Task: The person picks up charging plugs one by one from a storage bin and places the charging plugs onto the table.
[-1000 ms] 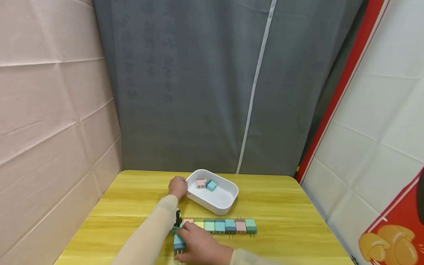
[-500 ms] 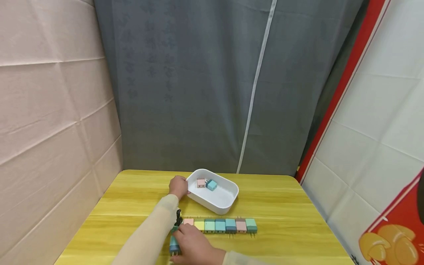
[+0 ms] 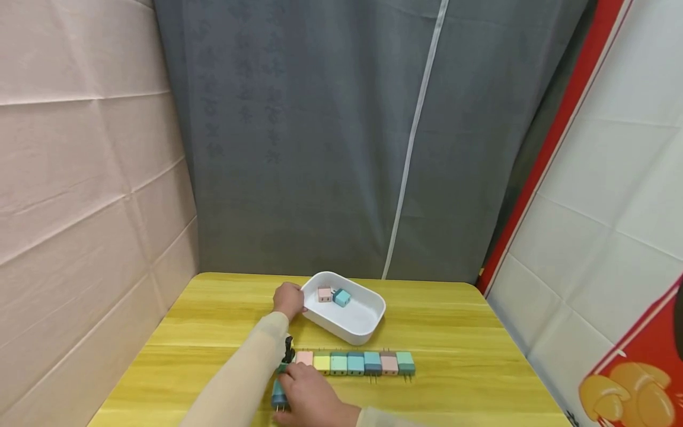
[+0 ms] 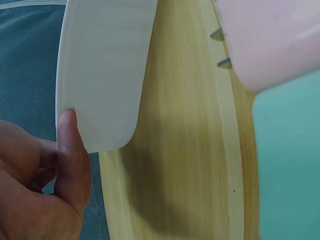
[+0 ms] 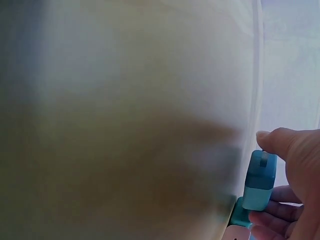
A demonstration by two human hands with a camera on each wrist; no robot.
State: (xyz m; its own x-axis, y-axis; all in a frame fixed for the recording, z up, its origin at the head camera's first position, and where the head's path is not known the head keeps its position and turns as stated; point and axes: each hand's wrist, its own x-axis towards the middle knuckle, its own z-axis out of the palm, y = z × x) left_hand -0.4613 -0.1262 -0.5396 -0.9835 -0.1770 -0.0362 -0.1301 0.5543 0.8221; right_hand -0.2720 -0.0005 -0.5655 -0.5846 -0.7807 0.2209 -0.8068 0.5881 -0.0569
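My left hand (image 3: 288,301) pinches the left end of a white plastic tray (image 3: 333,328); in the left wrist view the thumb (image 4: 69,145) lies against the outer wall. Inside the tray are a pink USB wall charger (image 3: 324,295) and a light-blue one (image 3: 341,298). My right hand (image 3: 312,394) holds a two-tone blue wall charger (image 3: 279,396), prongs toward me, just in front of the left end of a row of chargers. The right wrist view shows the thumb at the prong end of this blue charger (image 5: 260,177) and fingertips at its other end, beside a green charger (image 5: 241,214).
The row of pastel chargers (image 3: 354,363) runs rightward in front of the tray, prongs sticking out on both sides. It stands on a yellow wood-grain table (image 3: 453,344). A grey curtain (image 3: 320,148) hangs behind the far edge. The left forearm crosses near the row's left end.
My right hand has shifted slightly left, sliding the blue charger toward the left end of the row. The left hand stays on the tray, and the chargers inside have not moved.
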